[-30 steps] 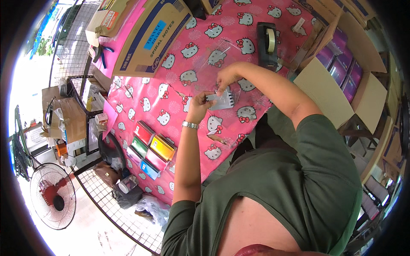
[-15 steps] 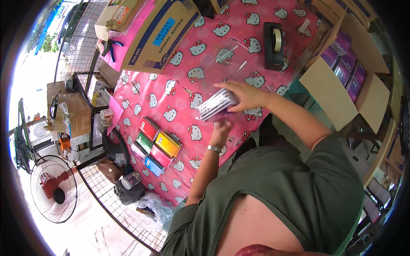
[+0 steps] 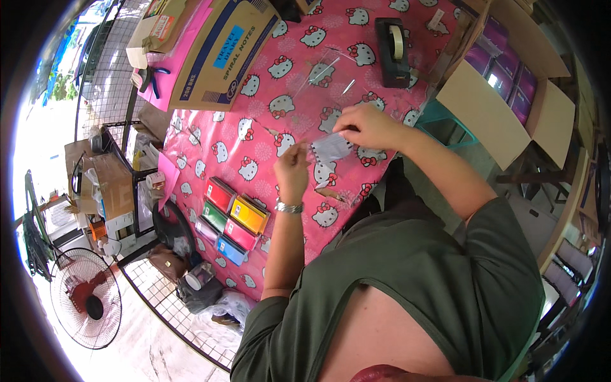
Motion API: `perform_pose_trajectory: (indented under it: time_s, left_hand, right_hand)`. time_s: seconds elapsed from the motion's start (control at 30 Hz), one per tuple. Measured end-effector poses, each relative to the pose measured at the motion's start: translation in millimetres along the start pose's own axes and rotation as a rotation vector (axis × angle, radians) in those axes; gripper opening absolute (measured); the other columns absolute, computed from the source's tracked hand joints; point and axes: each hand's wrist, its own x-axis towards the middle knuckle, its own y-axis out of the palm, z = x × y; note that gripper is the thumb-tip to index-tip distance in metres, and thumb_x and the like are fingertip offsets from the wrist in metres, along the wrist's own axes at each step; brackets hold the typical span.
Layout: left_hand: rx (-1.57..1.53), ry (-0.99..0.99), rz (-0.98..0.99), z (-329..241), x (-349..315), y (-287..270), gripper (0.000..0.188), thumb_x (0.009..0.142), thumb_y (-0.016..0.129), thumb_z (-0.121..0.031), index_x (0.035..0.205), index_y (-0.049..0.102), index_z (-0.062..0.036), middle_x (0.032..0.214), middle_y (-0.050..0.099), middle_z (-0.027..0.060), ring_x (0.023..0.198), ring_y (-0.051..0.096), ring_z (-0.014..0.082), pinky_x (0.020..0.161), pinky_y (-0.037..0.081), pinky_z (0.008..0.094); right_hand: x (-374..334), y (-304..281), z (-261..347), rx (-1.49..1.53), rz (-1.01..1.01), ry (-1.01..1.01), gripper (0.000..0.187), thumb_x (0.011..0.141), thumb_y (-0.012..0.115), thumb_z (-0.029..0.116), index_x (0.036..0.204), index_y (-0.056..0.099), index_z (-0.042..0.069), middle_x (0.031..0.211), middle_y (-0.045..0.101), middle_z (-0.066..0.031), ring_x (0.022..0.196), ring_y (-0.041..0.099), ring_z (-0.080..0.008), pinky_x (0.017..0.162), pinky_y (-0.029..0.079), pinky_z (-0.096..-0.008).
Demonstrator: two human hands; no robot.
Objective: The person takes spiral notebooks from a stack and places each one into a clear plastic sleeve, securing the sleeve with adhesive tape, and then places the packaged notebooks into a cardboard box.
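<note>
Above the pink patterned tablecloth (image 3: 267, 108) I hold a small spiral notebook (image 3: 331, 148), pale grey with dark rings along its edges; whether it is one or a stack I cannot tell. My right hand (image 3: 370, 127) pinches it at the upper right. My left hand (image 3: 292, 167), with a metal watch at the wrist, has its fingers closed at the left edge, where clear film seems to show. To the left lie several small spiral notebooks (image 3: 247, 215) in red, green, yellow, pink and blue, set side by side. Clear plastic sleeves (image 3: 328, 75) lie beyond my hands.
A black tape dispenser (image 3: 392, 57) stands at the far right of the table. Beside it, an open carton (image 3: 482, 130) holds purple packs. A large closed carton (image 3: 219, 57) and pliers (image 3: 153, 79) are at the far left. A fan (image 3: 86, 299) stands off the table's left side.
The notebook has turned from its ringed edge to its flat pale side. My left hand has moved up and left, from beneath it to its left edge. The view has shifted slightly.
</note>
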Motion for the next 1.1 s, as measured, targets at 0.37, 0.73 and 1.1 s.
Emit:
perform_pose_trajectory:
  time_s: [0.37, 0.73, 1.1]
  left_hand:
    - [-0.527, 0.022, 0.504, 74.0, 68.3, 5.1, 0.032, 0.081, 0.063, -0.004, 0.113, 0.060, 0.0011, 0.114, 0.062, 0.0073, 0.100, 0.056, 0.0149, 0.088, 0.043, 0.0293]
    - [0.379, 0.649, 0.088, 14.6, 8.7, 9.0, 0.037, 0.072, 0.056, 0.008, 0.104, 0.068, -0.0043, 0.106, 0.062, 0.0116, 0.087, 0.064, 0.0266, 0.073, 0.053, 0.0353]
    - [0.177, 0.477, -0.245, 45.9, 5.7, 38.7, 0.014, 0.066, 0.079, -0.008, 0.077, 0.071, -0.0062, 0.099, 0.054, 0.0087, 0.098, 0.054, 0.0247, 0.084, 0.046, 0.0361]
  right_hand:
    - [30.1, 32.9, -62.1, 0.285, 0.328, 0.037, 0.026, 0.079, 0.070, 0.017, 0.103, 0.069, 0.009, 0.094, 0.061, -0.0077, 0.090, 0.060, -0.0206, 0.078, 0.048, -0.0324]
    - [-4.6, 35.3, -39.5, 0.000, 0.088, -0.310, 0.024, 0.072, 0.066, 0.011, 0.095, 0.066, 0.005, 0.088, 0.058, -0.0087, 0.081, 0.060, -0.0279, 0.070, 0.048, -0.0384]
    - [-8.4, 58.7, -29.7, -0.093, -0.078, -0.057, 0.020, 0.075, 0.072, 0.026, 0.080, 0.066, 0.007, 0.094, 0.050, -0.0065, 0.098, 0.050, -0.0279, 0.088, 0.039, -0.0425]
